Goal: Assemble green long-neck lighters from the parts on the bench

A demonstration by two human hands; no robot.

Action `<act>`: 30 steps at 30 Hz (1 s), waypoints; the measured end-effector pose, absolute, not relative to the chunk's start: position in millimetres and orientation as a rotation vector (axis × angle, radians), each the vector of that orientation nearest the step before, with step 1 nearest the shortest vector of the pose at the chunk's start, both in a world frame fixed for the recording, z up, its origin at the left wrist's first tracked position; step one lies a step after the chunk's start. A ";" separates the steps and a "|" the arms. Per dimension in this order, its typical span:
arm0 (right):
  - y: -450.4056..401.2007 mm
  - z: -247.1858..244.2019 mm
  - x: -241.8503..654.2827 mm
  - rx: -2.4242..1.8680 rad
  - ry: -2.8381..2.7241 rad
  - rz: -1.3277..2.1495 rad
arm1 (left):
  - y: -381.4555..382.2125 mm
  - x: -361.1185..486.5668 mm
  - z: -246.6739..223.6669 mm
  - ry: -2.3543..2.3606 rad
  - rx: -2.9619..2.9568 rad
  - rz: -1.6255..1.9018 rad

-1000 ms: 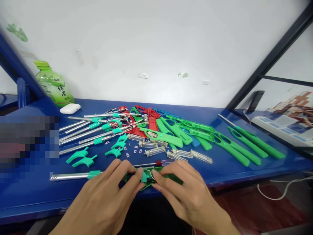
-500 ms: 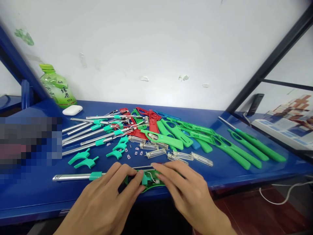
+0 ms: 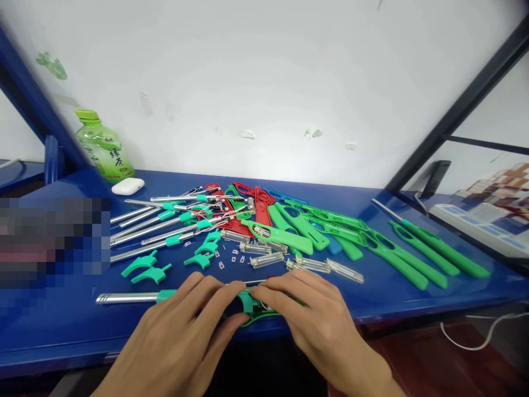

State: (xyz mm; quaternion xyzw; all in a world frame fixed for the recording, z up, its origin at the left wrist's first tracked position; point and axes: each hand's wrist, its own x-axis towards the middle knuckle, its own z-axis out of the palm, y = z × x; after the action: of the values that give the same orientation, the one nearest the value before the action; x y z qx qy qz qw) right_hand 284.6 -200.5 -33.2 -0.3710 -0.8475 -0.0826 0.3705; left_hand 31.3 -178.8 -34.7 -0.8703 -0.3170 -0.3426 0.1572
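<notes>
At the desk's front edge lies a partly built long-nosed lighter [image 3: 262, 316], its green handle shell open to the inside. A silver tube [image 3: 126, 298] with a teal collar [image 3: 164, 296] points left from it. My left hand [image 3: 177, 325] is closed around the handle's left part, fingertips at the teal trigger [image 3: 247, 302]. On the handle's right part, my right hand [image 3: 320, 314] presses with bent fingers over a white wire. Both hands cover much of the inside. Loose teal triggers [image 3: 152, 274] and clear fuel tanks [image 3: 266, 259] lie just beyond.
Silver tubes with wires [image 3: 140, 229] are heaped at the left. Green handle shells [image 3: 397, 259] lie to the right, red ones [image 3: 263, 207] behind. A green tea bottle [image 3: 105, 149] and a white earbud case [image 3: 128, 186] stand near the wall [image 3: 264, 71].
My right hand has shifted left over the handle, covering more of the wire and inside. My left fingers have moved up slightly around the trigger, showing more of it. The view has shifted a little.
</notes>
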 end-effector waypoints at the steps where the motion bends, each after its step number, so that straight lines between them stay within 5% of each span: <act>1: -200.8 -34.4 285.0 -0.951 -2.169 -0.225 | -178.5 31.2 -33.9 -0.900 -2.503 -0.978; 21: -196.5 -25.6 297.3 -0.988 -2.103 -0.176 | -177.7 33.0 -27.2 -0.803 -2.535 -1.075; 30: -143.0 -6.8 334.5 -1.377 -2.232 -0.172 | -176.3 33.8 -34.2 -0.836 -2.515 -1.093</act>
State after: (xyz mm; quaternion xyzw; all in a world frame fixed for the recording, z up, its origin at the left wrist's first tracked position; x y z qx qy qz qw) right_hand 334.5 -143.0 -6.8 -0.5067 -0.8214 -0.0632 0.2541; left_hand 33.8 -176.3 -34.2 -0.8689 -0.2890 -0.3777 0.1371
